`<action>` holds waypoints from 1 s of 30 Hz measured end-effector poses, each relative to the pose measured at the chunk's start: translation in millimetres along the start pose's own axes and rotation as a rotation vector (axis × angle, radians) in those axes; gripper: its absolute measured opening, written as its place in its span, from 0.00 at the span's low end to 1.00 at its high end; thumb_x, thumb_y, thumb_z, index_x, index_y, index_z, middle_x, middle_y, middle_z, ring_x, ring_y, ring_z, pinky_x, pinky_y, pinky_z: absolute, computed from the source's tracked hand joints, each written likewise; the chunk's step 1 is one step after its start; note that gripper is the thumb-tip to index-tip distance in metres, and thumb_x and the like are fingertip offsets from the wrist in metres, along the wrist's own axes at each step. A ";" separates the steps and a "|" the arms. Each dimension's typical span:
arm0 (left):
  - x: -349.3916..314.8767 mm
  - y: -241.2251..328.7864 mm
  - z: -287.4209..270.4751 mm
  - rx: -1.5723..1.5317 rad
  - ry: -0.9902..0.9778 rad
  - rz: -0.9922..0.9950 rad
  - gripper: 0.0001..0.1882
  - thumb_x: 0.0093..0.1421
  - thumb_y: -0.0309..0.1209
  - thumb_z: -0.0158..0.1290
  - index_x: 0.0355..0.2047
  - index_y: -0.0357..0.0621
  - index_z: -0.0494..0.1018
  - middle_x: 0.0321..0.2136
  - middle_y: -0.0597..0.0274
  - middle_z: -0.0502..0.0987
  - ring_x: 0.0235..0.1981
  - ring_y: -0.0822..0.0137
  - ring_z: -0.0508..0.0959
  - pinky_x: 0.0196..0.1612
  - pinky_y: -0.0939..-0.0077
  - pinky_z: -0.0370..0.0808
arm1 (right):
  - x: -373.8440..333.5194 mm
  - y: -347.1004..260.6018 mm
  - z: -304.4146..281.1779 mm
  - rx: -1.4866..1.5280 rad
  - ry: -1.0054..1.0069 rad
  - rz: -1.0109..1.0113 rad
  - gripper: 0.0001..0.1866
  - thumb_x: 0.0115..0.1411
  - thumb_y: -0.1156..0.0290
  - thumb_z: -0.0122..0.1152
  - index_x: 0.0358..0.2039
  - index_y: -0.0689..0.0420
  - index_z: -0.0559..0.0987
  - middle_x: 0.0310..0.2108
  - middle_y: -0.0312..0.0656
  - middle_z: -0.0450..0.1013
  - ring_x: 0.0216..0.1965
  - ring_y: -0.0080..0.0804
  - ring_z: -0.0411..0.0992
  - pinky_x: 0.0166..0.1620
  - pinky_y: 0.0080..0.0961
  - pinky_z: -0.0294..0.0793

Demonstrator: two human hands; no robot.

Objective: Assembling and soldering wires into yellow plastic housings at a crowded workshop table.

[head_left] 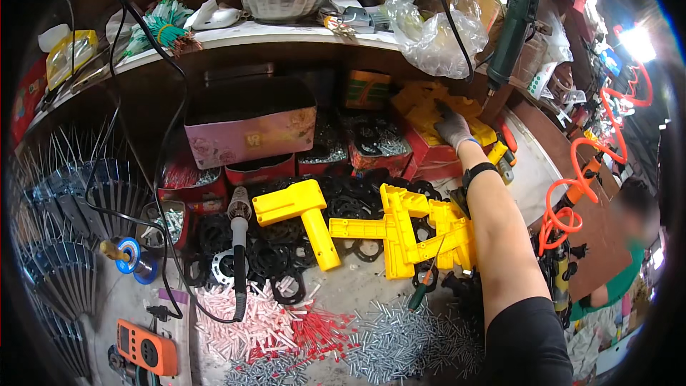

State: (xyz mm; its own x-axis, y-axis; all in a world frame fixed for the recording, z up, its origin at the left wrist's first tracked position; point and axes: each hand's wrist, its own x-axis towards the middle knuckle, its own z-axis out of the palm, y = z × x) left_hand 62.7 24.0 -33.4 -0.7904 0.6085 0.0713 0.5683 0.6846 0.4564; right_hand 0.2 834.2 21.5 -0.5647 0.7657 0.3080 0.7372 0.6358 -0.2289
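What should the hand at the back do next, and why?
Maybe the right hand should close around one yellow piece and lift it, because its fingers are right at the yellow pieces heaped at the red box. I can't tell whether it already grips one.

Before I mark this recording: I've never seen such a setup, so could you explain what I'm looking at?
There's no robot, just a person's bench work. This single view comes from a fisheye camera on their head, looking down, so straight edges bend. The gloved right hand reaches onto yellow parts above a red box; whether it grips one is unclear. The left hand is out of view. On the bench are yellow plastic housings, black rings, loose screws and a screwdriver.
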 end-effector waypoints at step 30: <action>-12.5 -19.9 26.2 -0.784 0.052 -0.841 0.07 0.57 0.28 0.54 0.36 0.41 0.75 0.23 0.51 0.73 0.20 0.52 0.73 0.22 0.62 0.70 | 0.8 55.8 -54.3 0.612 0.442 0.293 0.20 0.57 0.68 0.61 0.51 0.54 0.76 0.45 0.46 0.78 0.47 0.40 0.76 0.49 0.30 0.74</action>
State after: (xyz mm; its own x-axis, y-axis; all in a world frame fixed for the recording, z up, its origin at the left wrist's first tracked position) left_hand 67.3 13.3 -66.6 -0.8709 0.0471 -0.4892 -0.4277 0.4174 0.8018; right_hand 61.0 865.0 59.1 -0.0865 0.8815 0.4642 0.4265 0.4538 -0.7824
